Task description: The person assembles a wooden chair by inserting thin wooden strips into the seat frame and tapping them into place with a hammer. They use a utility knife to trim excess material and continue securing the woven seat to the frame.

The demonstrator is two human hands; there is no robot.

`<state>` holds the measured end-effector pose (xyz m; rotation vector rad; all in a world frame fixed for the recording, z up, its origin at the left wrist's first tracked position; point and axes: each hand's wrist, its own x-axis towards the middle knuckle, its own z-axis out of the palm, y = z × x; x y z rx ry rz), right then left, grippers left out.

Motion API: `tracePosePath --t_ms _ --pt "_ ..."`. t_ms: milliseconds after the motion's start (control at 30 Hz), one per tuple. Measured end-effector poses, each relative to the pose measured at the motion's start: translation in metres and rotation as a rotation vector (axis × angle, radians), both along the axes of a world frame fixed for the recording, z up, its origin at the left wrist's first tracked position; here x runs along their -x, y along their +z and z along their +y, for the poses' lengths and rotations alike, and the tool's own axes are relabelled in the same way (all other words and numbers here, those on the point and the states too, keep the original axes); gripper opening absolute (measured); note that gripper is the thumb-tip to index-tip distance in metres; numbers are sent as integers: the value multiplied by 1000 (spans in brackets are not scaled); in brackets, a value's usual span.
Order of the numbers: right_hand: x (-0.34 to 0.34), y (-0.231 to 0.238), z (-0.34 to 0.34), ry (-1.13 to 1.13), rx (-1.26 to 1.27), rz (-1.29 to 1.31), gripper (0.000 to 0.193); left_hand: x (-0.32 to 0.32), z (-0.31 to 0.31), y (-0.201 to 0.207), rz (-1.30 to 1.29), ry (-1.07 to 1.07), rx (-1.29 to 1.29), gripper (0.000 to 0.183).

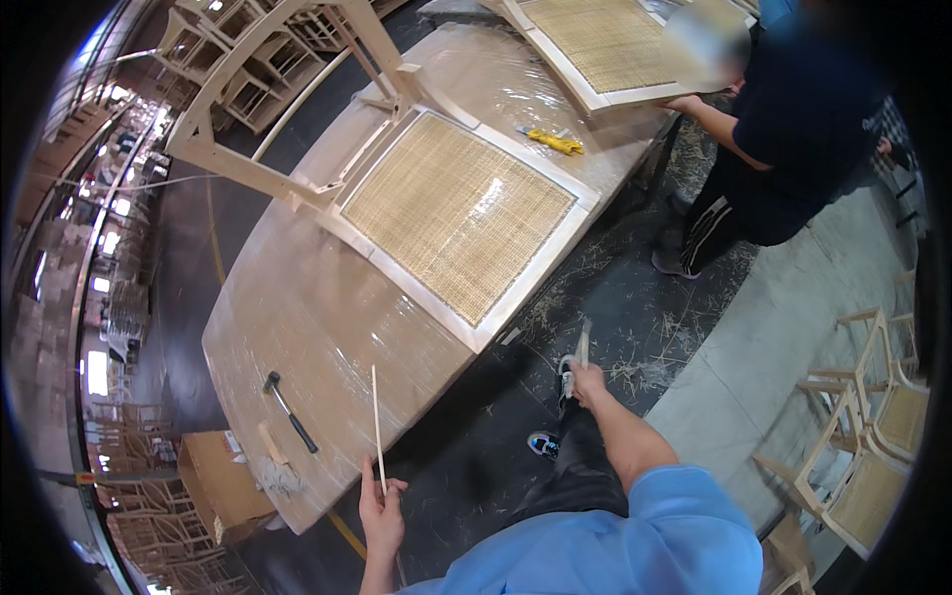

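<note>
Near the table's front edge, my left hand (382,511) pinches a thin, pale strip (377,416) that points up and away from me. Over the floor to the right, my right hand (586,383) is closed around a short, flat, pale tool (583,345); blur hides its exact kind. A wooden chair (243,164) lies on the plastic-covered table (327,327). Its woven cane seat (461,213) faces up, framed in pale wood. Neither hand touches the chair.
A hammer (291,413) and a small wood block (272,442) lie on the table's left part; a yellow-handled tool (551,141) lies beyond the seat. A cardboard box (213,481) stands at left. A co-worker (793,149) holds another cane panel (605,50). Chairs (863,446) stand at right.
</note>
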<state>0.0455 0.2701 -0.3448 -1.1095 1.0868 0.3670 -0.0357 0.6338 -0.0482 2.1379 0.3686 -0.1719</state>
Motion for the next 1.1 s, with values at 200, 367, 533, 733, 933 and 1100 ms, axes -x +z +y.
tracePosePath --t_ms 200,367,533,733,933,1100 --pt "-53 46 0 -41 79 -178 30 -8 17 -20 -92 127 152 51" --pt "-18 77 -28 107 282 -211 29 -5 35 -31 -147 224 206 36" --pt "21 88 -75 83 504 -325 30 -55 50 -38 -143 227 242 32" --pt "-5 188 -76 14 243 -435 32 -176 70 -10 -365 41 -10 31" --pt "-63 257 -114 -345 -539 -958 39 -304 31 27 -388 -129 41 33" --pt "-102 254 -134 -310 -196 -978 34 -375 5 24 -415 -185 -39 34"
